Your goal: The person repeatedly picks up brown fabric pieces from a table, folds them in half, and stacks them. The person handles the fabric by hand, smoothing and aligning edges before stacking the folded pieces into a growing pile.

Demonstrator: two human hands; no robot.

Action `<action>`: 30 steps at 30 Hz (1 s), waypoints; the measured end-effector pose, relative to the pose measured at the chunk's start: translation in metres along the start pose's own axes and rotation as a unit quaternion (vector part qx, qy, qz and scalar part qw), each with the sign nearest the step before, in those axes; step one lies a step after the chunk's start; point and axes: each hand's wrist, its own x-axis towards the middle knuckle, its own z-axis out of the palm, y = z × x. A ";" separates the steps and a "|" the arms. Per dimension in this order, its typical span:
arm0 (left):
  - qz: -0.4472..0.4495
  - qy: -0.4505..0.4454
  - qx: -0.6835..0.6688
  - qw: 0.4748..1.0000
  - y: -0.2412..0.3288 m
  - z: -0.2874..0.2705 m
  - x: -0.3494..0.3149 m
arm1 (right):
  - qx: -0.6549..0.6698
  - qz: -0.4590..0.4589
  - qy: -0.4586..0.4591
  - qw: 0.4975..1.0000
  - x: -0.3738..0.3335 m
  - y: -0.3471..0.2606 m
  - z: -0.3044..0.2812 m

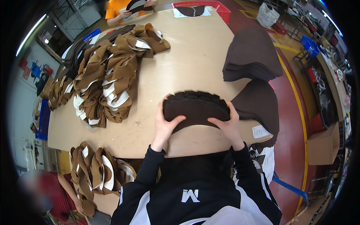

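Between my two hands is a stack of dark brown curved fabric pieces (197,109), its far edge fanned into uneven layers. My left hand (165,120) grips the stack's left end, thumb pressed on the near face. At the other end my right hand (228,122) holds it the same way, fingers wrapped behind. The stack is above the near part of the tan table (180,142). Just right of my right hand lies a pile of dark brown rounded pieces (258,101), with a larger dark pile (251,52) beyond it.
Bundles of brown and white pieces (108,78) cover the table's left side. More brown bundles (101,168) lie at the lower left, near a person in a red sleeve (67,191). Across the table, a person in orange (117,11) holds a dark piece. A red crate (221,11) stands behind.
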 end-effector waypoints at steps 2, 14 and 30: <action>-0.032 -0.028 -0.011 0.999 0.006 -0.006 0.005 | -0.003 -0.010 -0.007 1.000 0.002 -0.006 -0.001; 0.058 -0.124 -0.035 0.990 0.018 -0.024 0.006 | -0.051 -0.060 0.031 0.996 -0.010 0.000 0.029; 0.010 0.047 -0.018 0.999 -0.009 -0.037 -0.026 | -0.162 -0.052 0.122 0.978 -0.025 -0.012 0.022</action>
